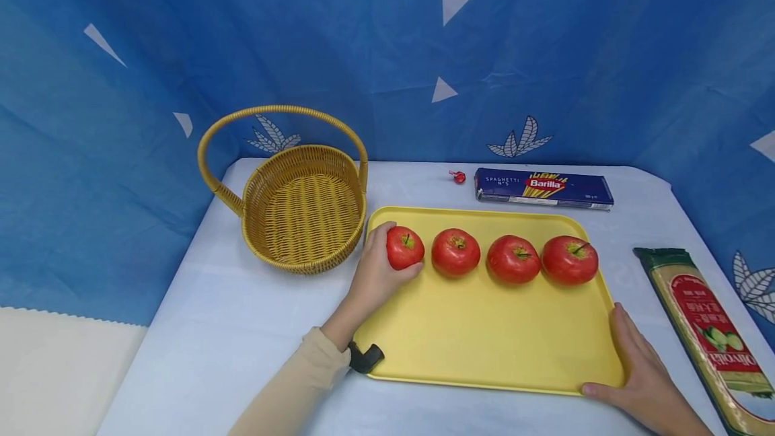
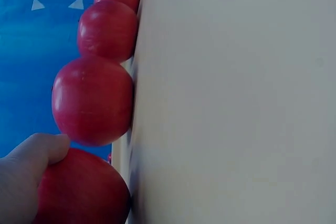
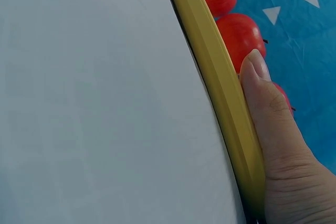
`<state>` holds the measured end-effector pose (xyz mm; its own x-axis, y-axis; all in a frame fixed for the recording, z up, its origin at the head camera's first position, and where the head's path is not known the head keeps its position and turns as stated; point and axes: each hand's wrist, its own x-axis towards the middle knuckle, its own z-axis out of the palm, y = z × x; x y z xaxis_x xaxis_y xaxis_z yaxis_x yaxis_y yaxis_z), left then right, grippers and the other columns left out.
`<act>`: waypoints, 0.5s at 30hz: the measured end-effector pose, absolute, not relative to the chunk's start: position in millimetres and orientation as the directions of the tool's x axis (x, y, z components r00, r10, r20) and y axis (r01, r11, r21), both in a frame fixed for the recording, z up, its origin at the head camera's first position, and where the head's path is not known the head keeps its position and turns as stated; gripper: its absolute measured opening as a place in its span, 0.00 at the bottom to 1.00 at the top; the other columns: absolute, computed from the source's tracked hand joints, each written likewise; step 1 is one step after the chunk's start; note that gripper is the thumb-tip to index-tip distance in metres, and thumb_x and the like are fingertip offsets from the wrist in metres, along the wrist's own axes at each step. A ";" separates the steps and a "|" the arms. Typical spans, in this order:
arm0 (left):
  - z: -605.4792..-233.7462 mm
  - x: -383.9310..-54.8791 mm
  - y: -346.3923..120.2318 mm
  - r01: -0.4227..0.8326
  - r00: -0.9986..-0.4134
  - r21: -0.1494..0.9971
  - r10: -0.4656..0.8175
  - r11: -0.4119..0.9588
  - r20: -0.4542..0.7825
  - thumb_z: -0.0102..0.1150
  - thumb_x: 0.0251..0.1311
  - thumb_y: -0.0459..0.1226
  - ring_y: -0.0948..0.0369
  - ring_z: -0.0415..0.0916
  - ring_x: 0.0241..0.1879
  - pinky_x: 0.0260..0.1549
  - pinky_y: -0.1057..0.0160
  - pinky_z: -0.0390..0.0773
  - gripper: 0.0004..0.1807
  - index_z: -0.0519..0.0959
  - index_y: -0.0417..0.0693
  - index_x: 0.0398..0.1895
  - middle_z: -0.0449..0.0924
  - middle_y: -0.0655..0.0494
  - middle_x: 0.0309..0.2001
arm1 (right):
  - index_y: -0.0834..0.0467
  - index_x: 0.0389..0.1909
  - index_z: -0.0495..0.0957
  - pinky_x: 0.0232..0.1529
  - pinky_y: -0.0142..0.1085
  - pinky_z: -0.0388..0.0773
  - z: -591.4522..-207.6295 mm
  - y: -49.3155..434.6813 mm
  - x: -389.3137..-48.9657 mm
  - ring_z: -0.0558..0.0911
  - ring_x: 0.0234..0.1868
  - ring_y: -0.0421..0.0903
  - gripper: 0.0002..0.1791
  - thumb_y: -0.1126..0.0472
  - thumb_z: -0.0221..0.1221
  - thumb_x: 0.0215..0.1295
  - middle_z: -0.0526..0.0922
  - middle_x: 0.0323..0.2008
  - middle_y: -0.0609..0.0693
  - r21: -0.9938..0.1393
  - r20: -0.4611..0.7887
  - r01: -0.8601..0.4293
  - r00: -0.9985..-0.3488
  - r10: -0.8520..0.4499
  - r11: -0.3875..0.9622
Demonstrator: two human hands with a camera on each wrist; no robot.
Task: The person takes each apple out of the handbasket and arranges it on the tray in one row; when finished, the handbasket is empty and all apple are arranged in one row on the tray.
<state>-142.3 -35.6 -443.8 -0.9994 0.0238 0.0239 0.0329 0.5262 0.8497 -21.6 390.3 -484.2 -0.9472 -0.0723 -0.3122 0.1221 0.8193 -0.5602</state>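
My left hand (image 1: 377,274) holds the leftmost red apple (image 1: 404,249), thumb on its near side and fingers round its far left. This apple is at the upper left of a yellow tray (image 1: 484,335). To its right, several more red apples (image 1: 513,260) stand in a row along the tray's far side. In the left wrist view the thumb (image 2: 44,149) presses on the held apple (image 2: 84,192). My right hand (image 1: 644,372) rests against the tray's near right corner, its thumb (image 3: 268,108) straight along the rim and its fingers along the right side.
A wicker basket (image 1: 357,241) with a tall handle stands left of the tray. Behind the tray are a red wrapped candy (image 1: 458,177) and a blue spaghetti box (image 1: 543,188). At the right lies a long noodle packet (image 1: 705,328). A blue curtain (image 1: 375,52) backs the table.
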 end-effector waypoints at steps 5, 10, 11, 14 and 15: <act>-443.5 -143.4 -36.1 0.020 -1.000 0.850 0.026 0.526 0.007 0.77 0.47 0.47 0.50 0.72 0.59 0.57 0.48 0.77 0.48 0.60 0.50 0.70 0.65 0.48 0.65 | 0.54 0.73 0.14 0.63 0.76 0.27 -484.3 390.4 -21.3 0.23 0.74 0.72 0.74 0.42 0.71 0.54 0.15 0.75 0.60 -0.561 -0.299 0.114 -0.952 -0.072 0.820; -442.9 -145.3 -35.1 0.011 -1.000 0.856 0.030 0.516 -0.005 0.78 0.46 0.46 0.50 0.71 0.61 0.59 0.47 0.75 0.50 0.58 0.50 0.70 0.63 0.47 0.66 | 0.54 0.73 0.14 0.63 0.76 0.29 -484.9 391.0 -21.8 0.23 0.73 0.73 0.74 0.41 0.70 0.54 0.15 0.75 0.61 -0.558 -0.308 0.120 -0.949 -0.071 0.821; -443.1 -145.6 -34.8 0.009 -1.000 0.858 0.030 0.514 -0.008 0.79 0.45 0.45 0.50 0.71 0.61 0.59 0.47 0.74 0.51 0.58 0.50 0.70 0.63 0.47 0.66 | 0.54 0.73 0.14 0.63 0.76 0.29 -485.0 391.1 -21.8 0.23 0.73 0.73 0.74 0.41 0.70 0.54 0.15 0.75 0.61 -0.559 -0.309 0.120 -0.948 -0.071 0.821; -444.4 -146.6 -34.4 0.008 -1.000 0.852 0.030 0.523 -0.009 0.80 0.42 0.44 0.50 0.71 0.60 0.59 0.48 0.75 0.52 0.58 0.51 0.69 0.63 0.47 0.65 | 0.53 0.73 0.14 0.63 0.77 0.29 -485.2 391.5 -22.0 0.24 0.73 0.73 0.74 0.41 0.70 0.54 0.15 0.75 0.61 -0.563 -0.306 0.119 -0.949 -0.072 0.818; -444.8 -146.6 -34.5 0.011 -1.000 0.849 0.030 0.528 -0.006 0.81 0.41 0.44 0.50 0.71 0.60 0.59 0.48 0.75 0.52 0.58 0.51 0.69 0.63 0.47 0.64 | 0.53 0.73 0.14 0.63 0.76 0.29 -485.1 391.5 -22.0 0.24 0.73 0.73 0.74 0.41 0.70 0.54 0.15 0.75 0.61 -0.563 -0.304 0.117 -0.950 -0.073 0.818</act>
<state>-146.6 -34.5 -444.8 -0.9995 0.0300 -0.0059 0.0108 0.5276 0.8494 -22.0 391.5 -485.1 -0.9500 -0.0730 -0.3037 0.1171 0.8181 -0.5630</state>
